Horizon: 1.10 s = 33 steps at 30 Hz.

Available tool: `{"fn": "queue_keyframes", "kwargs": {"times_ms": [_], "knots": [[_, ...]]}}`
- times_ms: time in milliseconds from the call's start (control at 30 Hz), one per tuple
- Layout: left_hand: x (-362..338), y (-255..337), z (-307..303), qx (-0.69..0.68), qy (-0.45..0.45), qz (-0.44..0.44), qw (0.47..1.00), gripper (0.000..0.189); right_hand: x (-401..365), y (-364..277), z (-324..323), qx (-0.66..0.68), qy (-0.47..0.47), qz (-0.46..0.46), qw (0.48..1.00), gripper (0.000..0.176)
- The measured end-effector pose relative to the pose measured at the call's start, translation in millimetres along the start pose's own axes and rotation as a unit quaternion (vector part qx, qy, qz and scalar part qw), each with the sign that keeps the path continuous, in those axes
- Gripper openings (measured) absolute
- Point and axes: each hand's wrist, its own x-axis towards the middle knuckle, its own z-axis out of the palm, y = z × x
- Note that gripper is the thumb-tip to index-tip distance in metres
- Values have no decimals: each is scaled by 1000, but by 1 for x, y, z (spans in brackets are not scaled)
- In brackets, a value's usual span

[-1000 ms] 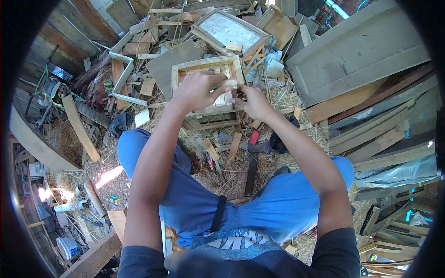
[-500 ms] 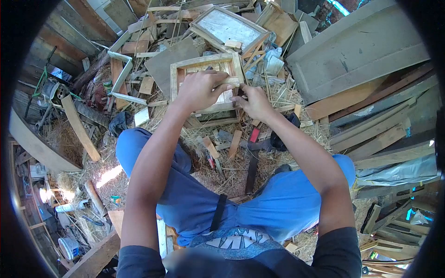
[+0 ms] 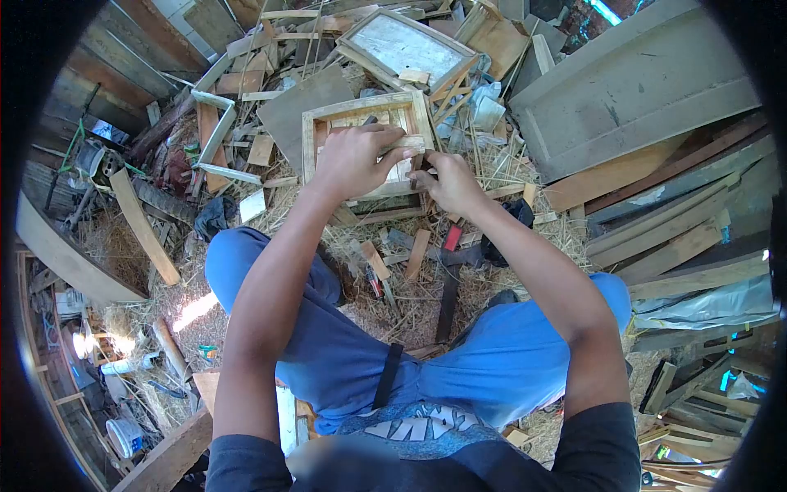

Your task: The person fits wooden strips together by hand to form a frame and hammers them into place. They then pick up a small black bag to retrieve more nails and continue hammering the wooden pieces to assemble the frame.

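Note:
My left hand (image 3: 354,162) is closed on a short pale wooden strip (image 3: 407,144), held over a wooden frame (image 3: 310,141). A small dark tip (image 3: 370,120) shows just beyond its knuckles; I cannot make out what it belongs to. Close to the strip's right end, my right hand (image 3: 452,184) has its fingers and thumb curled together. Whatever lies between them is mostly hidden. The frame rests on the ground beyond my knees, with slatted boards inside it. My hands cover part of its front and right side.
Near my feet lie a hammer-like tool (image 3: 448,299), a red block (image 3: 452,238) and small wood offcuts (image 3: 417,253) on straw. A second framed panel (image 3: 410,51) lies farther back. A large grey panel (image 3: 631,90) and stacked planks (image 3: 680,238) stand at the right.
The view has shifted very slightly. Both hands keep the same place at the strip, with hardly any visible movement.

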Motion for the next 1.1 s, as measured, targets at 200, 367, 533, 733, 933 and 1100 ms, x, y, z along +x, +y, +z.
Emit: {"fn": "queue_keyframes", "kwargs": {"times_ms": [200,367,533,733,933,1100], "knots": [[1,-1,-1,1,-23,-14,1000,35,0,3,1,8,0,-5,1000,31],[1,-2,1,-6,-11,-12,1000,35,-1,-3,-3,4,-6,-6,1000,40],[2,3,-4,18,-45,-39,998,39,-1,0,1,28,2,3,1000,41],[1,4,-7,-8,-39,-37,999,40,0,-9,-7,5,-18,11,1000,32],[0,-4,-4,-29,-48,-52,997,43,8,-5,-10,9,-59,-2,998,31],[1,-4,-4,-43,-43,-83,995,43,11,-5,-21,-12,-97,8,995,46]]}}
